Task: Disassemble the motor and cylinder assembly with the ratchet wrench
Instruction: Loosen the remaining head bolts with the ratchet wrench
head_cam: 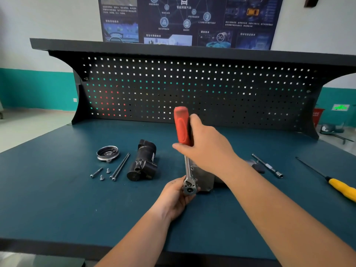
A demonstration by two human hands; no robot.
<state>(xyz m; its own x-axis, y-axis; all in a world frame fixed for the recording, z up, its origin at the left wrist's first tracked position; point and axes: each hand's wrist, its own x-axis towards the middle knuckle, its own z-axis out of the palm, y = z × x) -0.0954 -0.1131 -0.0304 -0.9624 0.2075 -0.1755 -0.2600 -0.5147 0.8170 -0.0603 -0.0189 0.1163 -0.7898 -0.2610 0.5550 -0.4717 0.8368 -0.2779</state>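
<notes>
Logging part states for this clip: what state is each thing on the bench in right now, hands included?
Ratchet wrench: handle raised, held at both ends.
Right hand: grips the red handle.
Left hand: holds the wrench head.
Metal housing: on the bench, partly hidden.
Black motor: apart, lying on its side.
Round cover: off, lying loose.
Long bolts: out, side by side.
Screws: out, loose.
Yellow screwdriver: lying untouched.

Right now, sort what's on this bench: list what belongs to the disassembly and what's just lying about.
In the job: ratchet wrench, right hand on its red handle, left hand round its head; grey metal block under it; black motor; round end cap; two long bolts; loose screws.

Lying about: yellow-handled screwdriver; extension bar; pegboard.
</notes>
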